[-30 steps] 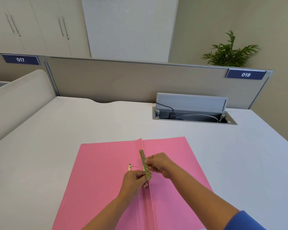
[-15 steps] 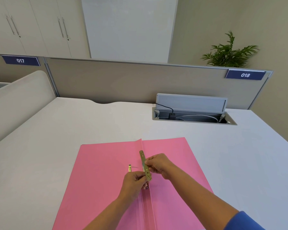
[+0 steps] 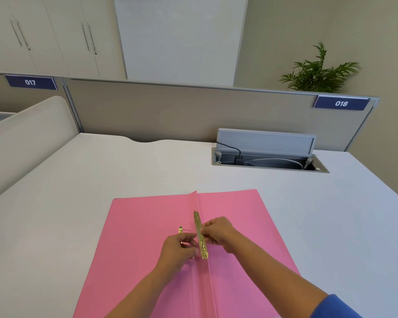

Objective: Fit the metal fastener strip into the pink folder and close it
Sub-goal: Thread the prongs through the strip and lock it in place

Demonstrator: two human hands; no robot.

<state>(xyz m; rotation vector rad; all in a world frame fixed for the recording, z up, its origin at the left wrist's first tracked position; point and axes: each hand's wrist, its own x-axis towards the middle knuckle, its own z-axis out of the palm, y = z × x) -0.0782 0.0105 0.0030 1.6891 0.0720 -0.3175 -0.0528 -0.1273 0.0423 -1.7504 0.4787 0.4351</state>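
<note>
Pink folder [image 3: 147, 253] is lying open and flat on the white desk [image 3: 101, 171], its spine crease running straight away from the person. Metal fastener strip [image 3: 200, 235] is sitting along that crease, long axis parallel to the spine, far end pointing toward the partition [image 3: 170, 111], near end hanging just above the fold. Right hand [image 3: 218, 232] is pinching the strip's middle from the right side, thumb and forefinger closed on its edge. Left hand [image 3: 179, 249] is curled just left of the strip's near end, fingertips drawn together at the crease — what they are pinching, if anything, cannot be told. A small brass prong [image 3: 181, 230] is standing up from the left leaf, just left of the strip and beyond the left hand. Judging by this, the fitting is partway: the strip seems not yet seated, and the next move likely turns on sliding it leftward toward that prong, which lies nearer the left hand.
</note>
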